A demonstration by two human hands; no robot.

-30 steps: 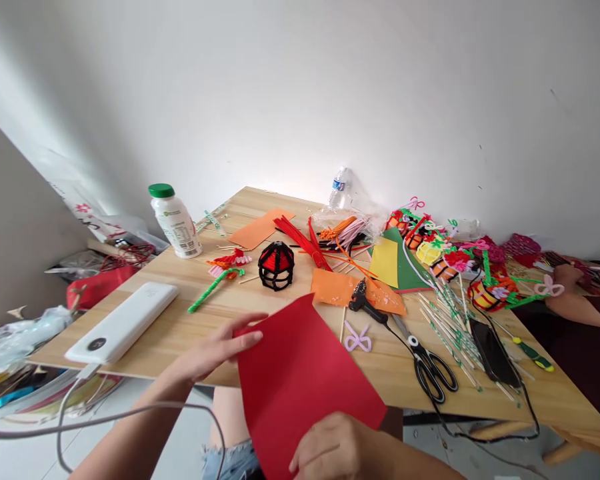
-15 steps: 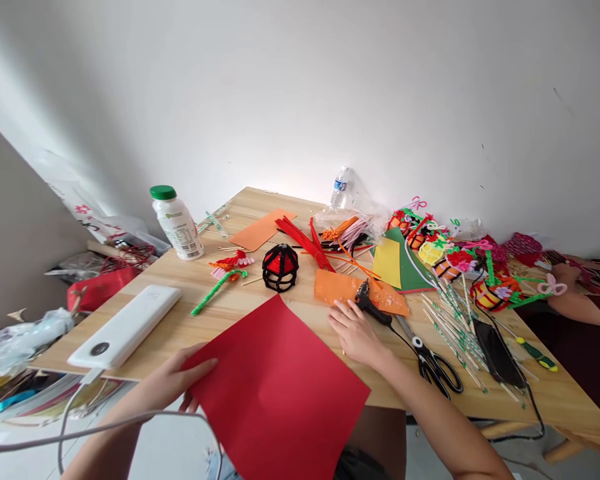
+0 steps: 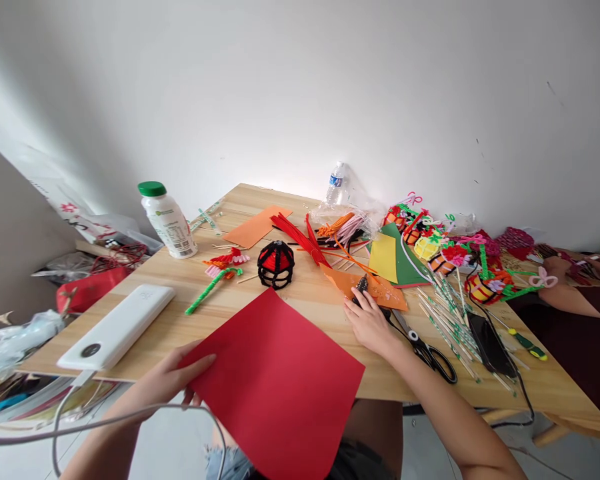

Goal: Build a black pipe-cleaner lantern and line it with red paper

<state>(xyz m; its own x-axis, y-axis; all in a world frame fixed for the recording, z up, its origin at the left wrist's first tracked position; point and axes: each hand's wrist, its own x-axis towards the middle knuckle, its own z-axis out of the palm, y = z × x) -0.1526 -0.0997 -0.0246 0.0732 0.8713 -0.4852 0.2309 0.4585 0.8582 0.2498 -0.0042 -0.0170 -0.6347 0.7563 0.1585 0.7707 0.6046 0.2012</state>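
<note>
My left hand (image 3: 185, 373) pinches the left edge of a red paper sheet (image 3: 280, 380), thumb on top and the other fingers behind it. The sheet is held tilted over the table's front edge and my lap. My right hand (image 3: 373, 327) has its fingers closed over the body of a black glue gun (image 3: 363, 285), whose nozzle end shows beyond them; part of the gun is hidden. Under the gun lies an orange sheet (image 3: 393, 297) with glue bits, its left edge curled up. Black-handled scissors (image 3: 433, 353) lie just right of my right hand.
A black-and-red pipe-cleaner dome (image 3: 276, 265) stands beyond the red sheet. A white power bank (image 3: 117, 327) with cable and a green-capped bottle (image 3: 167, 220) are left. Wooden sticks (image 3: 447, 333), a phone (image 3: 490, 347) and a screwdriver (image 3: 527, 343) lie right. Another person's arm (image 3: 563, 293) is at far right.
My right hand has moved right, from the table beside the orange sheet onto the glue gun. The orange sheet's left edge has lifted. My left hand keeps the red sheet; the view has shifted slightly.
</note>
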